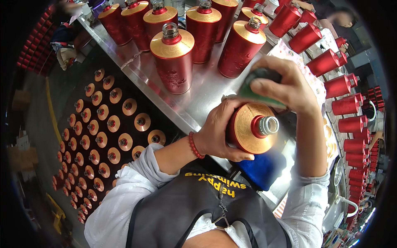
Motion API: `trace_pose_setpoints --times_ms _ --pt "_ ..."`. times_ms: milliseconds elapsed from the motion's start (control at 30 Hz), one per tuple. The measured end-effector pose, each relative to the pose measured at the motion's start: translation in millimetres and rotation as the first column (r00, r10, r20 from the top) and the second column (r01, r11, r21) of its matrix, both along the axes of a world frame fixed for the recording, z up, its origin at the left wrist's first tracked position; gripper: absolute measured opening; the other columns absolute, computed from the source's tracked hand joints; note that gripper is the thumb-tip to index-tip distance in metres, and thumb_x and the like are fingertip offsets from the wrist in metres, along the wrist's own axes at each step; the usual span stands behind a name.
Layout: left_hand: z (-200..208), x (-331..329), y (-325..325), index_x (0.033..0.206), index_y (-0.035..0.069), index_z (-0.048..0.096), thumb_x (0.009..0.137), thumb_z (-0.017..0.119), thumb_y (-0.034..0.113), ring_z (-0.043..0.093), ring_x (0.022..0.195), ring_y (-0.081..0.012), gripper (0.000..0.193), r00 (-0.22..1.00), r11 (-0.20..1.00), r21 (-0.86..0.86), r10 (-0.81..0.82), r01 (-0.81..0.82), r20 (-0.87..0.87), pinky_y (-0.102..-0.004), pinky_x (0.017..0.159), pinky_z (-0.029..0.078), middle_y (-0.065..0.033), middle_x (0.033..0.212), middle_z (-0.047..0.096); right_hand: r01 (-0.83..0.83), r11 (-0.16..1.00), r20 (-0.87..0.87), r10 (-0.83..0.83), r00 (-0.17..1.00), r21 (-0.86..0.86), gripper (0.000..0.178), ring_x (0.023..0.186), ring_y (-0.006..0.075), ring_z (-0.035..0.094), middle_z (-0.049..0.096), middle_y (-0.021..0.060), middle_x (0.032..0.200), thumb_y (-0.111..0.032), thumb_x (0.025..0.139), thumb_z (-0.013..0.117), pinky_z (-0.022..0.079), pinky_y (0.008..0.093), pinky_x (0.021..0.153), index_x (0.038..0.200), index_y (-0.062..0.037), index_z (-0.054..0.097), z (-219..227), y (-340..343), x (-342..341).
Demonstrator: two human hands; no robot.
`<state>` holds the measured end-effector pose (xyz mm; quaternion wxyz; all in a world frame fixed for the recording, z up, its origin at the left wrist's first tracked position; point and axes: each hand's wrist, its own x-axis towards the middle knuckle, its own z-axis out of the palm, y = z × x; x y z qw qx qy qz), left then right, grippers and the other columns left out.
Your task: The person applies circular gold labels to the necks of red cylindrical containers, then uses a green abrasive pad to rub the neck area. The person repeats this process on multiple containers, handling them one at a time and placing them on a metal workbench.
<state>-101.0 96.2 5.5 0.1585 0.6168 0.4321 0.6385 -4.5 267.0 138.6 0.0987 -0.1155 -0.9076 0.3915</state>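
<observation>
A red bottle [255, 129] with a gold shoulder and a bare clear glass neck is tilted in front of me, its mouth toward the lower right. My left hand [219, 133] is wrapped round its body from the left; a red bead bracelet circles that wrist. Above the bottle, my right hand [287, 84] grips a dark green pad [257, 94], slightly blurred, whose lower edge is close against the bottle's upper side. Whether pad and bottle touch I cannot tell. Two similar red bottles, one at the left [173, 62] and one at the right [240, 49], stand upright just beyond my hands.
More red bottles stand along the far part of the metal table [202, 101]. A blue cloth [264, 169] lies below the held bottle. Gold-topped bottles [111, 124] stand in dense rows at lower left. Red bottles [345, 105] line the right side. Another person [341, 18] is at upper right.
</observation>
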Motion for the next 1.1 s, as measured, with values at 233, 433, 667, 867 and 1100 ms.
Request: trace_pose_setpoints --times_ms 233,433,667,867,1100 --pt "-4.0 -15.7 11.4 0.154 0.001 0.017 0.057 0.096 0.042 0.058 0.116 -0.0380 0.132 0.971 0.975 0.031 -0.224 0.222 0.082 -0.0443 0.103 0.048 -0.0226 0.139 0.047 0.291 0.841 -0.199 -0.416 0.887 -0.457 0.036 0.094 0.0182 0.065 0.065 0.0160 0.127 -0.013 0.094 0.060 0.056 0.0294 0.078 0.127 0.0024 0.060 -28.6 -19.0 73.9" --pt "11.9 -31.6 1.5 0.153 0.005 0.027 0.069 0.091 0.041 0.054 0.129 -0.0391 0.111 0.955 0.988 0.100 -0.084 0.117 -0.284 -0.0440 0.108 0.045 -0.0219 0.146 0.048 0.170 0.945 -0.083 -0.200 0.976 -0.279 0.082 0.138 0.0257 0.047 0.049 0.0200 0.149 -0.031 0.088 0.071 0.031 0.0377 0.116 0.149 0.0113 0.037 -55.0 -64.6 110.4" --pt "12.6 4.3 -31.0 0.127 0.015 0.057 0.084 0.079 0.038 0.050 0.118 -0.0345 0.053 0.831 0.907 0.316 0.393 -0.279 -0.393 -0.0629 0.113 0.031 -0.0110 0.125 0.056 0.330 0.941 -0.336 -0.336 0.880 -0.076 0.119 0.132 0.0258 0.053 0.056 0.0187 0.139 -0.061 0.064 0.088 0.040 0.0392 0.110 0.151 0.0034 0.037 -89.3 -93.6 98.1" --pt "17.5 29.0 -47.6 0.112 0.023 0.062 0.084 0.076 0.017 0.046 0.114 -0.0234 0.032 0.702 0.813 0.466 0.557 -0.349 -0.445 -0.0550 0.111 0.031 -0.0015 0.117 0.057 0.442 0.896 -0.382 -0.420 0.823 -0.034 0.107 0.127 0.0272 0.058 0.059 0.0168 0.136 -0.060 0.067 0.087 0.045 0.0401 0.107 0.145 -0.0006 0.045 -80.3 -111.7 92.7" --pt "51.7 47.9 -52.0 0.110 0.029 0.063 0.084 0.067 0.015 0.046 0.115 -0.0210 0.030 0.569 0.855 0.368 0.518 -0.365 -0.639 -0.0504 0.112 0.029 0.0035 0.109 0.063 0.455 0.887 -0.405 -0.448 0.797 -0.085 0.080 0.122 0.0243 0.061 0.062 0.0156 0.131 -0.018 0.072 0.081 0.048 0.0364 0.103 0.143 -0.0012 0.048 -84.6 -112.5 91.9"
